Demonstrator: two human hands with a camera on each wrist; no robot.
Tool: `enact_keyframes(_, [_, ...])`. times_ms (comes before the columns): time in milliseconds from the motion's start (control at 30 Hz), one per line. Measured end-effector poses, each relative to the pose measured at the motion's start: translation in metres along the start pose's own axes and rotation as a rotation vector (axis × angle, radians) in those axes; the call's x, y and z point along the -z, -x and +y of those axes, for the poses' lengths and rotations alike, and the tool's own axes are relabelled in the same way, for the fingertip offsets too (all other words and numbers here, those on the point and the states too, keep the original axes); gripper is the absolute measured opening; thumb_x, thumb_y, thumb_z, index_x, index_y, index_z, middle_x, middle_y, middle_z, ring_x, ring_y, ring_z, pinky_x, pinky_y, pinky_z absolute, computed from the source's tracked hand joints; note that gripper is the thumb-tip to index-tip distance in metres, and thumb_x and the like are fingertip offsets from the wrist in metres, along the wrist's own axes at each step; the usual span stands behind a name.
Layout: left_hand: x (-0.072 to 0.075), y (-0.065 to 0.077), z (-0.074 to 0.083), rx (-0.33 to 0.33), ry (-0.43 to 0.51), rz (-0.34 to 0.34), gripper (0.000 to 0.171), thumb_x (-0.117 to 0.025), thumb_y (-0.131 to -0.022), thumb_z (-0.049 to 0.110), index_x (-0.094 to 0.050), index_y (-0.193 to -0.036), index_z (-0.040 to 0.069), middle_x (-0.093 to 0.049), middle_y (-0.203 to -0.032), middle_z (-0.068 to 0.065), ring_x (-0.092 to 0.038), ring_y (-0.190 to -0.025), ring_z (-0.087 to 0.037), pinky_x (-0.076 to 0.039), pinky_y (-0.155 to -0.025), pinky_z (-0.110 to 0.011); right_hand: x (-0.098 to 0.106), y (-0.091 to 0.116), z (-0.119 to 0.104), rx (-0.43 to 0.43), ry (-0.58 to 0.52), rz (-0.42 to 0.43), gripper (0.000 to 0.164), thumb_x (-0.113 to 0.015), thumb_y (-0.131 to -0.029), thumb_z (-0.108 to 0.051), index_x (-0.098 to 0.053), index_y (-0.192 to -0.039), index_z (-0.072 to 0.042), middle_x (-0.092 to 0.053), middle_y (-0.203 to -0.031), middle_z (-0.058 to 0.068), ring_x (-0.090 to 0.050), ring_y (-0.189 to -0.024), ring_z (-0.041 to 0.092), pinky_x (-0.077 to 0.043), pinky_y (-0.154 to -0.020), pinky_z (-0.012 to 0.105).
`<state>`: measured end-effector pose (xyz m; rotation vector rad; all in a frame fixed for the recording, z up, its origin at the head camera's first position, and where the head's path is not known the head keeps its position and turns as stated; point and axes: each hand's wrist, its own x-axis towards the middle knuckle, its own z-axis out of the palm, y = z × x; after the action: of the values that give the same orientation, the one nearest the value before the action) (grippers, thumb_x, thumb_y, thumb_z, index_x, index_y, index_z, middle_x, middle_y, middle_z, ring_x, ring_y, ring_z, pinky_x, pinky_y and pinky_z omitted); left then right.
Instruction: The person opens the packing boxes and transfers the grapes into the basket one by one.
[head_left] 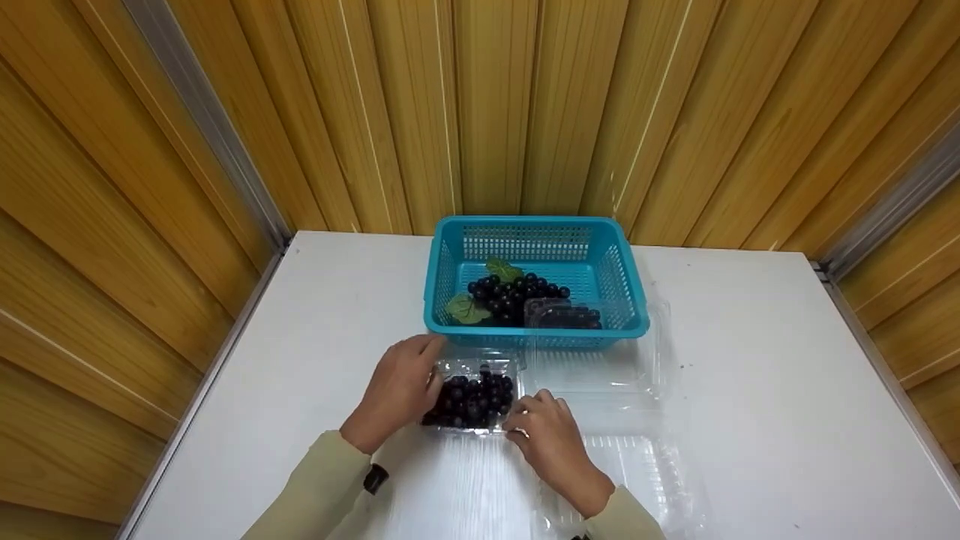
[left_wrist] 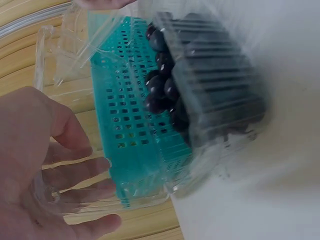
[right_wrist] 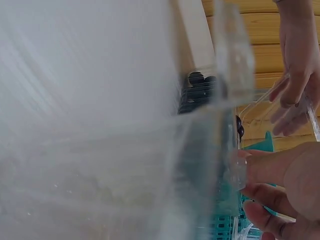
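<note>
A clear plastic clamshell box with loose dark grapes in it stands on the white table, in front of the blue basket. My left hand is at its back left side, holding the clear lid, with fingers showing through the plastic in the left wrist view. At the near right corner, my right hand pinches the box's edge between thumb and fingers. From the right wrist view, the box wall looks blurred and close, and the left hand appears on the lid beyond it.
The blue basket holds bunches of dark grapes and green leaves. Clear plastic packaging overlaps its front right. Another clear plastic container lies right of my right hand. Wood-patterned walls enclose the table.
</note>
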<state>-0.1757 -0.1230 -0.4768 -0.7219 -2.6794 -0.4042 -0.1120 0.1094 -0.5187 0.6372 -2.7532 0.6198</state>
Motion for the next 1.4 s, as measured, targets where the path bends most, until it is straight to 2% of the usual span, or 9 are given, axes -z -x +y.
enact_keyframes(100, [0.004,-0.004,-0.001,-0.028,-0.036,0.076,0.030,-0.066,-0.082,0.006,-0.061,-0.112,0.007,-0.068,-0.109,-0.007,-0.065,-0.105,-0.022,-0.052,-0.091,-0.041,0.002,0.000,0.000,0.009,-0.016,-0.003,0.009,-0.081,-0.072,-0.015,-0.077,-0.077,-0.021,-0.066,-0.085,-0.007,-0.051,-0.079,0.014,-0.035,-0.066,0.029])
enact_keyframes(200, [0.007,-0.006,-0.001,-0.025,-0.057,0.101,0.030,-0.066,-0.084,0.010,-0.061,-0.114,0.008,-0.068,-0.112,-0.007,-0.064,-0.109,-0.022,-0.050,-0.094,-0.043,0.002,0.000,-0.001,0.019,-0.026,-0.006,0.008,-0.081,-0.073,-0.015,-0.077,-0.078,-0.020,-0.066,-0.085,-0.007,-0.052,-0.080,0.014,-0.036,-0.067,0.029])
enact_keyframes(433, [0.010,-0.010,0.003,-0.008,-0.124,0.091,0.038,-0.067,-0.086,0.016,-0.059,-0.123,0.008,-0.065,-0.119,-0.006,-0.061,-0.114,-0.021,-0.047,-0.098,-0.047,0.002,0.002,0.000,0.037,-0.045,0.005,0.008,-0.080,-0.073,-0.013,-0.077,-0.077,-0.020,-0.067,-0.085,-0.007,-0.052,-0.081,0.014,-0.035,-0.067,0.028])
enact_keyframes(733, [0.010,-0.016,0.009,-0.010,-0.166,0.100,0.058,-0.070,-0.084,0.019,-0.050,-0.137,0.011,-0.055,-0.137,-0.008,-0.050,-0.126,-0.028,-0.035,-0.103,-0.065,0.002,0.003,0.000,0.027,-0.063,-0.020,0.009,-0.080,-0.074,-0.012,-0.077,-0.078,-0.020,-0.068,-0.086,-0.006,-0.054,-0.081,0.014,-0.036,-0.067,0.029])
enact_keyframes(967, [0.007,-0.019,0.011,-0.002,-0.182,0.089,0.067,-0.073,-0.082,0.021,-0.044,-0.142,0.010,-0.052,-0.140,-0.009,-0.048,-0.129,-0.029,-0.035,-0.102,-0.067,0.004,0.005,-0.002,0.032,-0.059,-0.033,0.009,-0.080,-0.073,-0.012,-0.078,-0.077,-0.021,-0.068,-0.086,-0.007,-0.052,-0.080,0.013,-0.036,-0.067,0.028])
enact_keyframes(1200, [0.006,-0.021,0.013,0.016,-0.221,0.078,0.069,-0.069,-0.085,0.029,-0.041,-0.145,0.009,-0.047,-0.146,-0.011,-0.042,-0.135,-0.031,-0.030,-0.106,-0.068,0.004,0.005,-0.005,0.062,-0.064,-0.021,0.011,-0.081,-0.071,-0.011,-0.078,-0.076,-0.021,-0.069,-0.086,-0.007,-0.052,-0.078,0.013,-0.034,-0.066,0.026])
enact_keyframes(1300, [0.006,-0.020,0.015,-0.028,-0.211,0.159,0.067,-0.066,-0.088,0.033,-0.041,-0.145,0.008,-0.043,-0.149,-0.012,-0.038,-0.139,-0.033,-0.028,-0.108,-0.066,0.004,0.006,-0.004,0.076,-0.057,-0.011,0.010,-0.081,-0.071,-0.012,-0.077,-0.075,-0.021,-0.069,-0.086,-0.007,-0.052,-0.079,0.013,-0.034,-0.065,0.026])
enact_keyframes(1400, [0.006,-0.017,0.021,-0.154,-0.154,0.329,0.053,-0.063,-0.090,0.032,-0.052,-0.135,0.007,-0.050,-0.142,-0.013,-0.044,-0.134,-0.032,-0.034,-0.107,-0.057,0.004,0.006,-0.003,0.074,-0.059,-0.012,0.010,-0.080,-0.071,-0.013,-0.077,-0.077,-0.021,-0.069,-0.087,-0.007,-0.053,-0.080,0.013,-0.035,-0.066,0.027])
